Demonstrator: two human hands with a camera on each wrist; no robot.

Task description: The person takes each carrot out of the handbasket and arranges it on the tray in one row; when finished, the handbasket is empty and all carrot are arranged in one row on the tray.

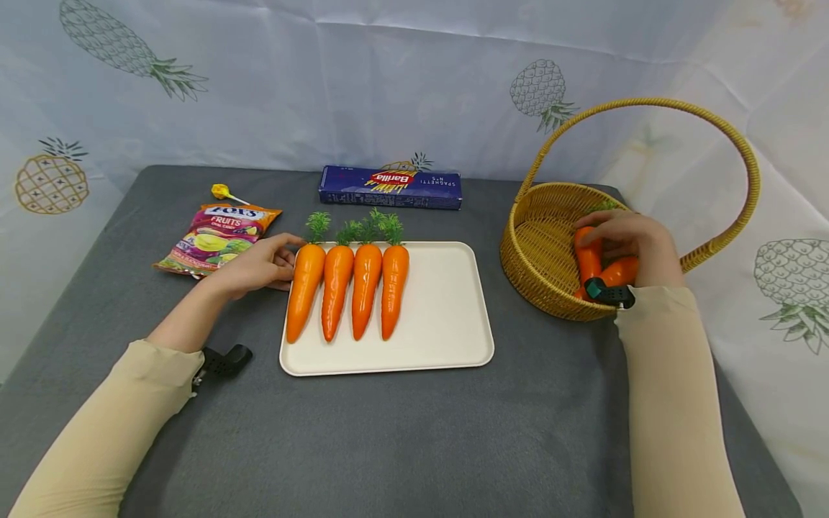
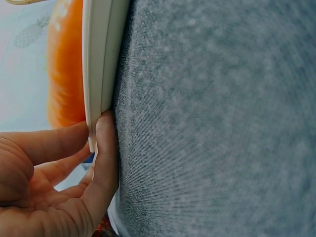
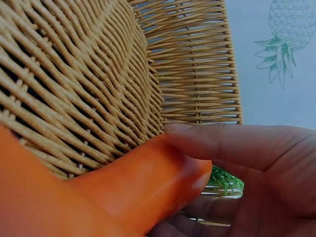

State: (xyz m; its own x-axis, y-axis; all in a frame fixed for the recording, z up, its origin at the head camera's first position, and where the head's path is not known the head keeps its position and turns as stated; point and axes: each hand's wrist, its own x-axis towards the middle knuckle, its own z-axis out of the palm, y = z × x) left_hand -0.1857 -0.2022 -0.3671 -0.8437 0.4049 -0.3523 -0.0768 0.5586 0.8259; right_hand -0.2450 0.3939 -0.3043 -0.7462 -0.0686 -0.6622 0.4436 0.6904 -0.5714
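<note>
A cream tray lies on the table, with several orange carrots side by side on its left part, green tops toward the back. My left hand pinches the tray's left rim; the left wrist view shows the thumb above the rim and a finger beneath it. Inside the wicker basket at the right, my right hand grips a carrot near its leafy end, the thumb on top and fingers below. Another carrot lies under that hand, partly hidden.
A blue spaghetti box lies behind the tray. Left of the tray are a candy bag and a yellow lollipop. The basket's tall handle arches over it. A pineapple-print cloth hangs behind the grey table.
</note>
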